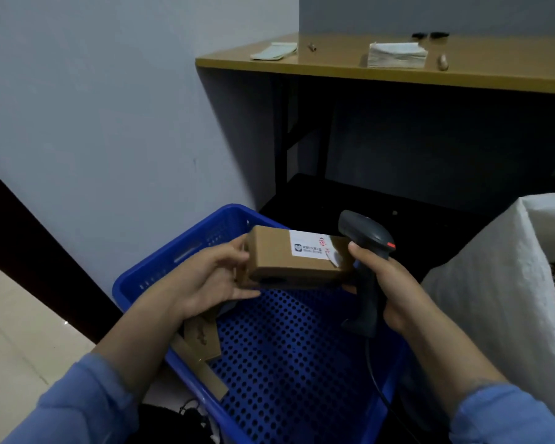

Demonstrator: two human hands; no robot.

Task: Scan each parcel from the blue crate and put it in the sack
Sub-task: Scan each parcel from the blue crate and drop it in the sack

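Brown cardboard parcel (289,262) is up over the blue crate (173,254). My left hand (210,282) grips its left end, fingers (245,294) curled underneath, thumb on top. White label (311,248) faces up. My right hand (398,291) wraps the barcode scanner (366,232) handle, its head just beside the parcel's right end. The white sack (494,283) stands right of the crate.

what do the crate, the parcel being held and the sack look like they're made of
The blue crate looks like moulded plastic, glossy, with a floor of round holes and slotted walls. The parcel in the left hand is brown matte cardboard with a white paper label on top. The sack is probably woven plastic fabric, white and dull; a fine weave texture faintly shows.
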